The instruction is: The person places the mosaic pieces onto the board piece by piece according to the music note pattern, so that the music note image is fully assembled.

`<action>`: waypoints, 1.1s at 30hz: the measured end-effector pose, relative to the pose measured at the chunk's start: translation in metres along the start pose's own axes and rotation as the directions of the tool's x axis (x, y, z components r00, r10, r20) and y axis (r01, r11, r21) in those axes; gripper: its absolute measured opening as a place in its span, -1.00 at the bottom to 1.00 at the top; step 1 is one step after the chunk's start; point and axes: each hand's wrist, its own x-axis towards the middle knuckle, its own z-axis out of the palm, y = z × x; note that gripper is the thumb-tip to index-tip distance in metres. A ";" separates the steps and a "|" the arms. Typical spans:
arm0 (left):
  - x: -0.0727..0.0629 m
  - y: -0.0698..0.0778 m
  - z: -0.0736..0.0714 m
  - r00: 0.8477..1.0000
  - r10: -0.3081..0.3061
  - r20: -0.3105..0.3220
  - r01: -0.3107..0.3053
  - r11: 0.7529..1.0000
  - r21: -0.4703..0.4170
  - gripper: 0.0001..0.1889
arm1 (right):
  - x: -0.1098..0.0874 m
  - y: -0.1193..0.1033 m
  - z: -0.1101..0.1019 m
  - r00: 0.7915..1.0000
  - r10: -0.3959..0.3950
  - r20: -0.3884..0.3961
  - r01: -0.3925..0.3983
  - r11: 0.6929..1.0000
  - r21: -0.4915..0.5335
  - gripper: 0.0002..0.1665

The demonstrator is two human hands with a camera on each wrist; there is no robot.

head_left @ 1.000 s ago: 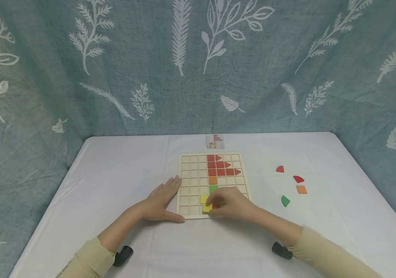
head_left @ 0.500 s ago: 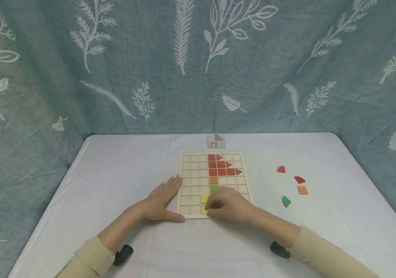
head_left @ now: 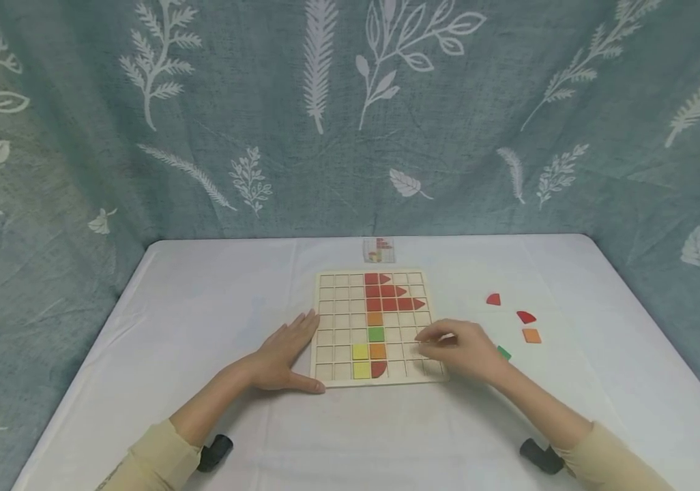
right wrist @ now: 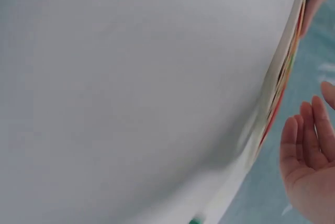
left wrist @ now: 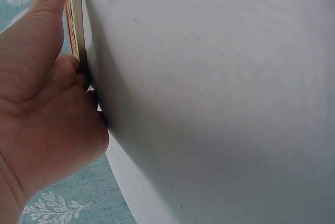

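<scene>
A wooden grid board point(head_left: 335, 335) lies flat on the table. My left hand point(head_left: 282, 353) rests at its left edge with the fingers straight and the thumb near the front corner. My right hand point(head_left: 460, 349) hovers over the board's right part, fingers loosely bent, and in the right wrist view the right hand point(right wrist: 311, 156) holds nothing. On the grid are two yellow squares point(head_left: 361, 370), a red quarter-circle tile point(head_left: 378, 369), orange squares point(head_left: 375, 319), a green square point(head_left: 376, 334) and three red rows ending in points point(head_left: 389, 291).
Right of the board lie red quarter-circle tiles point(head_left: 494, 299), an orange square tile point(head_left: 531, 335) and a green tile point(head_left: 503, 352), partly behind my right hand. A small pattern card point(head_left: 378, 250) lies behind the board. A leaf-print curtain point(head_left: 215, 123) surrounds the white table point(head_left: 215, 286).
The lower yellow square, first in my right fingers, now lies in its grid cell. My right hand has let it go and moved right. My left hand has stayed put.
</scene>
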 end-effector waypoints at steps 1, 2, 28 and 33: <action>0.000 0.000 0.000 1.000 -0.002 -0.002 0.002 1.000 -0.003 0.29 | -0.003 0.005 -0.005 1.000 0.018 -0.020 -0.018 1.000 -0.014 -0.79; -0.001 0.000 0.000 1.000 -0.006 -0.002 0.006 1.000 -0.003 0.30 | -0.006 0.009 -0.010 0.998 0.038 -0.041 -0.039 0.999 -0.028 -0.78; -0.001 0.002 -0.001 1.000 0.003 -0.015 -0.003 1.000 -0.014 0.30 | -0.054 0.093 -0.101 0.969 0.112 -0.222 -0.164 0.958 -0.235 -0.64; 0.000 0.001 -0.001 1.000 0.003 -0.012 -0.003 1.000 -0.006 0.30 | -0.055 0.092 -0.101 0.964 0.134 -0.230 -0.188 0.954 -0.234 -0.64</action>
